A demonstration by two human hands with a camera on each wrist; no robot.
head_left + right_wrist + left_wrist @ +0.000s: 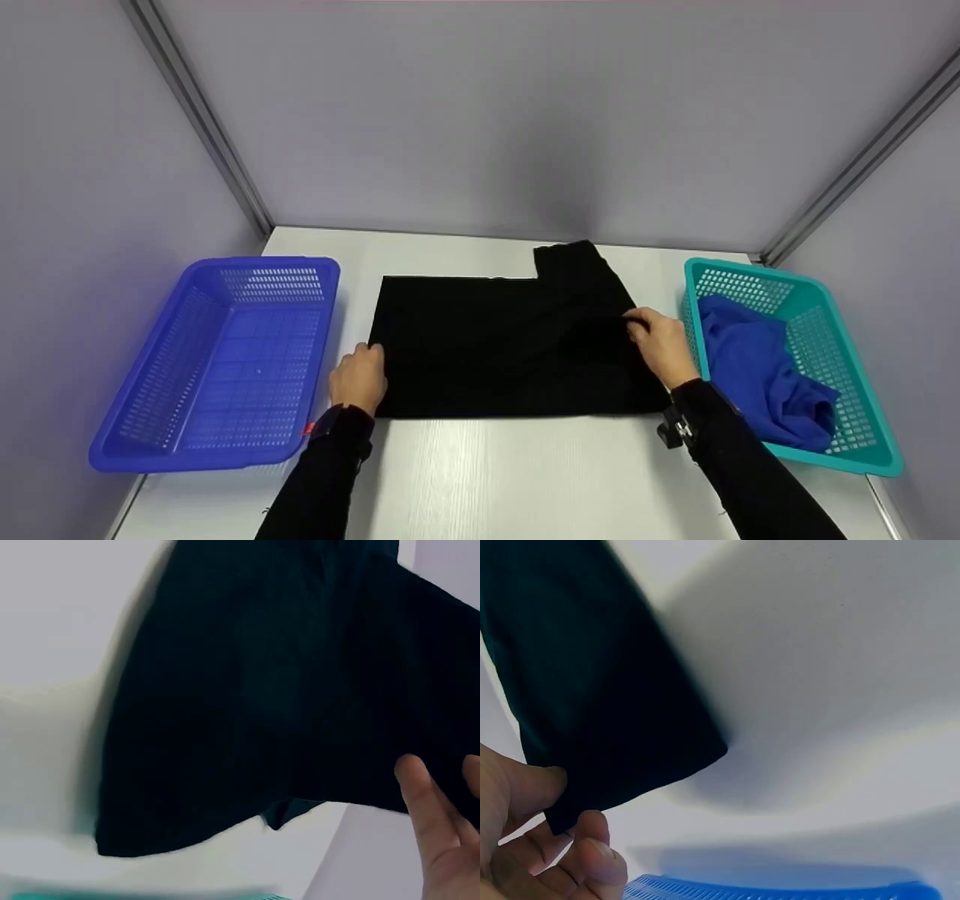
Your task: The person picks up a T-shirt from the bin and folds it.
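A black T-shirt (480, 345), folded lengthwise, lies flat on the white table. A short sleeve (574, 262) sticks out at its far right, toward the back wall. My left hand (360, 377) pinches the left end of the shirt; in the left wrist view the thumb (536, 787) lies over the dark cloth (607, 690) near a corner. At the right end, my right hand (661, 345) pinches the edge just below the sleeve. The right wrist view shows fingers (424, 802) against the dark cloth (225, 705), part of which hangs past them.
A blue plastic basket (325, 337) stands on the left with no cloth in it. On the right, a teal basket (862, 375) holds a crumpled blue garment (765, 375). Grey panels (480, 112) enclose the white table (480, 480) at the back and sides.
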